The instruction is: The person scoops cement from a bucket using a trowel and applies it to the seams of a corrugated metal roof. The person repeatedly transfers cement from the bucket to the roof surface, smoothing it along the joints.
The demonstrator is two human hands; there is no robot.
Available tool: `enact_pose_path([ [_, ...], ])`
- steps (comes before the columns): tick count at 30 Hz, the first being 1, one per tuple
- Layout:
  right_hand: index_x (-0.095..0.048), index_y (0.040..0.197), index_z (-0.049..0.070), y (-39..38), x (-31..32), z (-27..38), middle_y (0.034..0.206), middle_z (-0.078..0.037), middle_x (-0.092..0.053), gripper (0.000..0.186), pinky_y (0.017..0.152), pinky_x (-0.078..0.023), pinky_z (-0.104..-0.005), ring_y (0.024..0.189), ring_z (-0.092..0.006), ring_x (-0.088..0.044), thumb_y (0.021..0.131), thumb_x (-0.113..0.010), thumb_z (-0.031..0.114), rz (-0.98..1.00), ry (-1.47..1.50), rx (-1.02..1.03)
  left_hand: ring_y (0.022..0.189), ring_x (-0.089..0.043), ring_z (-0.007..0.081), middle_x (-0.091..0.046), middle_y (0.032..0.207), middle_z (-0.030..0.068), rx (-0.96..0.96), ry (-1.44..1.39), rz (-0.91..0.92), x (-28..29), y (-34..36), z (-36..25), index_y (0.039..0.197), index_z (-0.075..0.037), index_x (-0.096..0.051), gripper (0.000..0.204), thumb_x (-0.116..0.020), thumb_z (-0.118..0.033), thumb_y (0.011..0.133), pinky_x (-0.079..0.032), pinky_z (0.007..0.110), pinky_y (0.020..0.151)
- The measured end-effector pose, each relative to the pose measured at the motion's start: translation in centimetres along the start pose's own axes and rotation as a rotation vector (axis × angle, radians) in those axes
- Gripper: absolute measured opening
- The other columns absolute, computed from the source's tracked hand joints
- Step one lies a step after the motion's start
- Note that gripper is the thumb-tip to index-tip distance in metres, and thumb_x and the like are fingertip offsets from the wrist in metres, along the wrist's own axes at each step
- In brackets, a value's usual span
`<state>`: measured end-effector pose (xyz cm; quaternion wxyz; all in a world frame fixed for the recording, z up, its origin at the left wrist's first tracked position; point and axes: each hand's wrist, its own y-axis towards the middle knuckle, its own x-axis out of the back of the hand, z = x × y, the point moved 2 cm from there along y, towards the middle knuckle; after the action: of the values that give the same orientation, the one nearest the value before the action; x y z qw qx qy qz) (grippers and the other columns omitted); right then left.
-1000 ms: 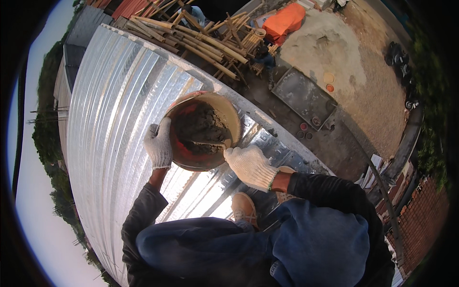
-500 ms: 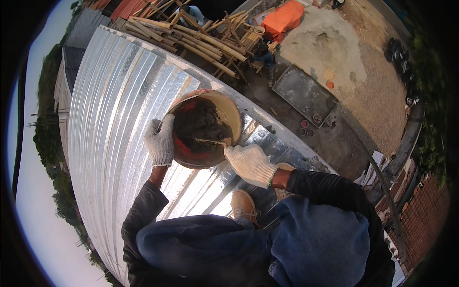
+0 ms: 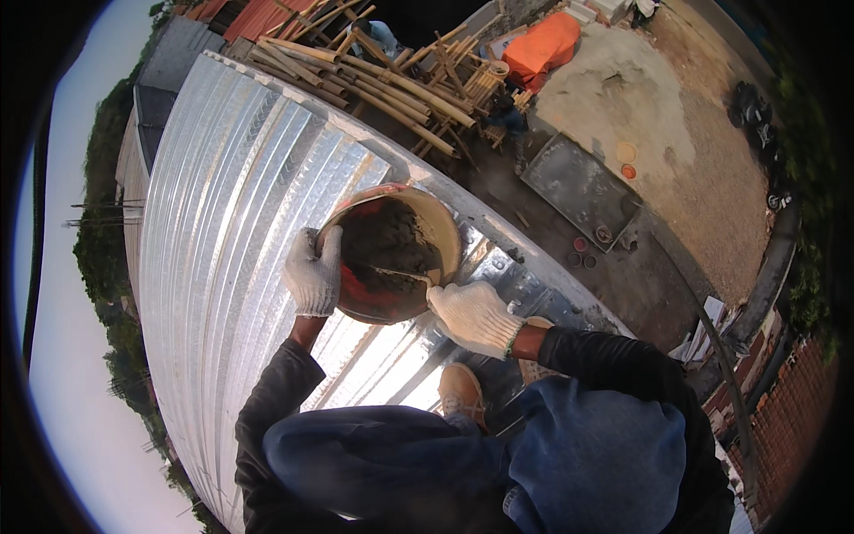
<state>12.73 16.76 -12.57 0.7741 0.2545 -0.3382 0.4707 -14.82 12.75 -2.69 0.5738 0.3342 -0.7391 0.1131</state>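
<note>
A round bucket (image 3: 442, 233) with grey wet mortar (image 3: 391, 233) in it is tilted toward me on the metal sheeting. Red shows on its inner wall. My left hand (image 3: 313, 271), in a white knit glove, grips the bucket's left rim with the thumb over the edge. My right hand (image 3: 476, 316), gloved too, is closed at the lower right rim around the handle of a trowel (image 3: 405, 274). The trowel's thin edge reaches into the mortar; its handle is mostly hidden in my fist.
I crouch on corrugated metal roofing (image 3: 240, 178), bounded by a pale roof edge (image 3: 534, 258) with a drop beyond. Below are bamboo poles (image 3: 382, 89), an orange tarp (image 3: 540, 49), a sand pile (image 3: 614, 93), a grey mixing trough (image 3: 578, 191) and a person (image 3: 509, 116).
The whole view has shifted slightly, so everything sits a little further right and lower. Both hands keep their grips; the trowel stays in the mortar with little visible movement.
</note>
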Motion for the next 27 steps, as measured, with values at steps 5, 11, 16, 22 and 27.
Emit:
enact_pose_path([
  [5, -0.068, 0.111, 0.005, -0.1, 0.4, 0.0, 0.089, -0.011, -0.076, 0.02, 0.07, -0.063, -0.0453, 0.082, -0.03, -0.08, 0.098, -0.072, 0.02, 0.029, 0.038, -0.028, 0.067, -0.069, 0.0278, -0.068, 0.074, 0.0164, 0.025, -0.121, 0.025, -0.3, 0.0, 0.5, 0.092, -0.003, -0.07, 0.041, -0.085, -0.04, 0.101, -0.054, 0.042, 0.068],
  [11, -0.067, 0.111, 0.006, -0.5, 0.5, -0.3, 0.086, -0.011, -0.075, 0.022, 0.068, -0.062, -0.0466, 0.079, -0.0309, -0.079, 0.1, -0.072, 0.023, -0.006, 0.035, -0.002, 0.071, -0.057, 0.0118, -0.061, 0.07, 0.0109, 0.071, -0.251, 0.002, -0.8, -0.3, 0.7, 0.091, 0.0, -0.066, 0.043, -0.084, -0.038, 0.102, -0.051, 0.037, 0.067],
  [16, -0.066, 0.111, 0.006, -0.5, -0.1, -0.5, 0.085, -0.011, -0.074, 0.021, 0.066, -0.06, -0.0472, 0.078, -0.0308, -0.078, 0.1, -0.071, 0.024, -0.017, 0.041, -0.001, 0.071, -0.055, 0.0113, -0.059, 0.069, 0.0119, 0.09, -0.226, 0.009, -0.7, -0.5, 1.2, 0.089, 0.0, -0.065, 0.044, -0.084, -0.037, 0.103, -0.051, 0.037, 0.066],
  [22, -0.066, 0.112, 0.007, -0.6, 0.1, -0.4, 0.087, -0.011, -0.075, 0.024, 0.068, -0.06, -0.047, 0.078, -0.0308, -0.078, 0.1, -0.073, 0.026, -0.024, 0.067, 0.006, 0.069, -0.054, 0.0124, -0.058, 0.069, 0.0128, 0.078, -0.191, 0.015, -0.6, -0.3, 1.0, 0.089, 0.0, -0.065, 0.045, -0.085, -0.038, 0.102, -0.051, 0.038, 0.066],
  [27, -0.066, 0.113, 0.007, -0.7, -0.4, -0.7, 0.087, -0.011, -0.074, 0.024, 0.068, -0.06, -0.0469, 0.078, -0.0313, -0.078, 0.1, -0.073, 0.026, -0.021, 0.053, 0.012, 0.069, -0.054, 0.0113, -0.059, 0.068, 0.0129, 0.07, -0.202, 0.008, -0.8, -0.2, 1.0, 0.089, 0.0, -0.066, 0.046, -0.085, -0.039, 0.102, -0.051, 0.038, 0.065],
])
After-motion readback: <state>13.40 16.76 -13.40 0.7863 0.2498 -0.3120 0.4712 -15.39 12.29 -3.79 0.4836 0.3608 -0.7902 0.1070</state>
